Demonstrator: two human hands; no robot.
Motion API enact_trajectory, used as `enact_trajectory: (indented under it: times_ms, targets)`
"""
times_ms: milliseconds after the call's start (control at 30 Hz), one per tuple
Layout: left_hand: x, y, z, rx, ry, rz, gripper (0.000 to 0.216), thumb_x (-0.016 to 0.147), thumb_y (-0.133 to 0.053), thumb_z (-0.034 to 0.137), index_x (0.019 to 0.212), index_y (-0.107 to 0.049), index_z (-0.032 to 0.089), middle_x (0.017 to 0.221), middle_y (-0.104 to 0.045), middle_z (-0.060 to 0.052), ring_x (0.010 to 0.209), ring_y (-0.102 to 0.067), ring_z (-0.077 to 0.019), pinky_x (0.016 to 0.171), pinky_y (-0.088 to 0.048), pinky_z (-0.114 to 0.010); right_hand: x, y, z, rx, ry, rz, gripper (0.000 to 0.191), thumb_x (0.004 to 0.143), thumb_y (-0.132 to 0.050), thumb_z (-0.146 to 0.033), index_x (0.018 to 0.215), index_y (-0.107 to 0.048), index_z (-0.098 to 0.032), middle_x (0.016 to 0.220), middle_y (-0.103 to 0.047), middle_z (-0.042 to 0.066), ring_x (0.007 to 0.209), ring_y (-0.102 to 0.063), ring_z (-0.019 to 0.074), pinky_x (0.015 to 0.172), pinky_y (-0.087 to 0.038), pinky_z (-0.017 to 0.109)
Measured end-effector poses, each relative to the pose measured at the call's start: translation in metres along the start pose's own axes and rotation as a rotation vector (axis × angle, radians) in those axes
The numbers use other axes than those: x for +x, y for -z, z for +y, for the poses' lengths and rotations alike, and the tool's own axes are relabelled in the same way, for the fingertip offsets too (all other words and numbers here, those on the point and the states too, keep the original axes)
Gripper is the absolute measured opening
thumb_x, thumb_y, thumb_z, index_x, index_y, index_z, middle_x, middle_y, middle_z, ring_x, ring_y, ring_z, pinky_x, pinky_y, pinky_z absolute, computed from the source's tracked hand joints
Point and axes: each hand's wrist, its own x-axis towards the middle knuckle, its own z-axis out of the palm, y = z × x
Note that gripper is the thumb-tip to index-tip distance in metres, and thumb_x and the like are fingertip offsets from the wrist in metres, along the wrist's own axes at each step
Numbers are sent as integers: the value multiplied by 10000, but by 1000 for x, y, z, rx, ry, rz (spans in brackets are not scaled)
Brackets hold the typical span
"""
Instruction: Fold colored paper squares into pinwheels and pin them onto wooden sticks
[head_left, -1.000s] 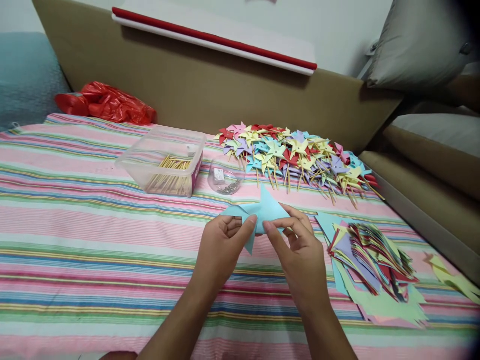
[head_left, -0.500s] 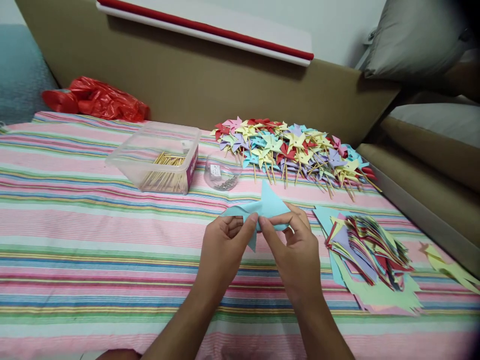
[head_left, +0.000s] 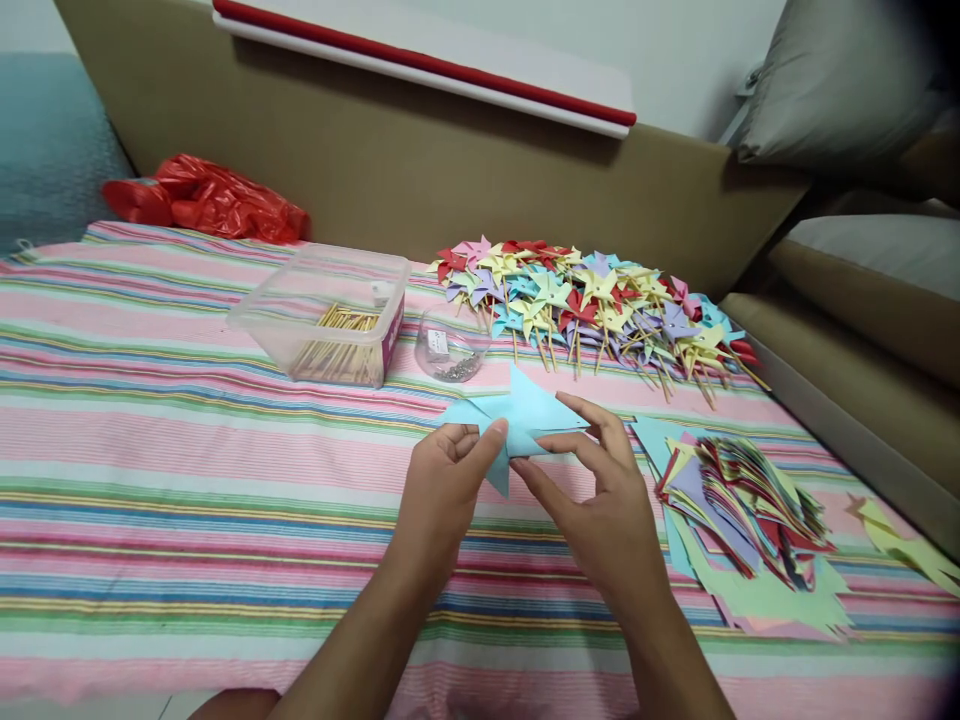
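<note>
A light blue paper pinwheel (head_left: 529, 408), with its blades folded in, is held above the striped cloth. My left hand (head_left: 450, 470) is closed on it, thumb pressed at the centre and fingers behind the paper. On the other side, my right hand (head_left: 600, 480) holds the right blade and lower edge lightly between thumb and fingers, which are spread wider than a pinch. Beyond the hands stands a round clear tub (head_left: 452, 345) with small metal pieces and a white label inside.
A clear plastic box (head_left: 315, 352) contains thin wooden sticks (head_left: 341, 340). Finished pinwheels (head_left: 592, 300) in many colours lie piled at the back. Stacked cut paper (head_left: 750, 510) lies to the right, beside a yellow paper piece (head_left: 900, 535). A red plastic bag (head_left: 217, 200) sits back left.
My right thumb has drawn away from the pinwheel's centre to its lower edge, and the right fingers have spread along the right blade. My left thumb stays at the centre. The view has shifted slightly.
</note>
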Motion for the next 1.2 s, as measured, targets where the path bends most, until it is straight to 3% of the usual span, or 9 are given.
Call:
enact_trajectory:
  times_ms: [133, 367, 433, 533, 567, 700, 833, 1067, 1200]
  targets:
    - [0, 1, 2, 64, -30, 36, 405, 785, -759, 477, 674, -524, 166, 633, -486, 35, 610, -440, -101, 559, -371, -223, 1, 0, 2, -5, 35, 7, 80, 854, -749, -333, 864, -723, -258, 1317, -598, 79, 1222, -582, 284, 955, -498, 470]
    - [-1, -2, 2, 152, -87, 34, 362, 809, -721, 473, 702, -544, 175, 645, -495, 24, 625, -463, -122, 553, -384, -233, 0, 0, -1, 4, -2, 50, 126, 825, -776, -353, 845, -703, -252, 1318, -580, 82, 1274, -549, 283, 1051, -449, 492]
    - [-1, 0, 2, 218, -128, 43, 372, 836, -690, 470, 676, -501, 192, 622, -450, 36, 601, -432, -117, 535, -357, -237, 0, 0, 0, 44, -57, 59, 248, 774, -816, -386, 954, -694, -267, 1348, -558, 87, 1289, -534, 298, 1045, -452, 503]
    - [0, 4, 3, 394, -226, 32, 421, 875, -647, 457, 628, -408, 213, 591, -369, 53, 567, -366, -110, 523, -312, -249, 0, 1, 3, 244, -236, 95, 593, 725, -840, -447, 1242, -588, -304, 1338, -576, 97, 1250, -560, 303, 971, -506, 490]
    - [0, 5, 4, 450, -261, 12, 429, 887, -633, 450, 622, -390, 216, 588, -358, 55, 565, -356, -110, 527, -305, -253, 1, 2, 4, 303, -299, 97, 615, 738, -826, -463, 1276, -575, -303, 1330, -588, 98, 1245, -563, 301, 959, -514, 480]
    - [2, 8, 6, 600, -349, -106, 423, 925, -581, 422, 624, -363, 219, 596, -343, 55, 578, -350, -118, 552, -297, -264, 2, 9, 5, 417, -413, -50, 306, 821, -761, -456, 1060, -751, -265, 1370, -585, 85, 1304, -525, 294, 1009, -490, 425]
    - [4, 10, 9, 762, -385, -184, 424, 925, -580, 398, 605, -371, 214, 580, -382, 53, 571, -369, -121, 555, -284, -271, 2, 15, 7, 469, -405, -165, 192, 843, -753, -394, 992, -794, -280, 1283, -649, 56, 1244, -576, 269, 998, -496, 387]
    - [5, 13, 14, 765, -327, -291, 300, 921, -598, 403, 704, -562, 199, 669, -626, 4, 663, -579, -169, 618, -402, -286, 0, 14, 8, 362, -395, -187, 159, 827, -750, -376, 952, -805, -295, 1280, -654, 38, 1230, -574, 284, 1016, -455, 427]
    - [5, 10, 14, 485, -265, -292, 232, 906, -641, 430, 874, -641, 200, 799, -709, -16, 779, -676, -192, 695, -488, -290, 0, 11, 4, 483, -492, -62, 197, 781, -785, -402, 899, -796, -245, 1216, -696, 59, 1169, -600, 286, 954, -477, 408]
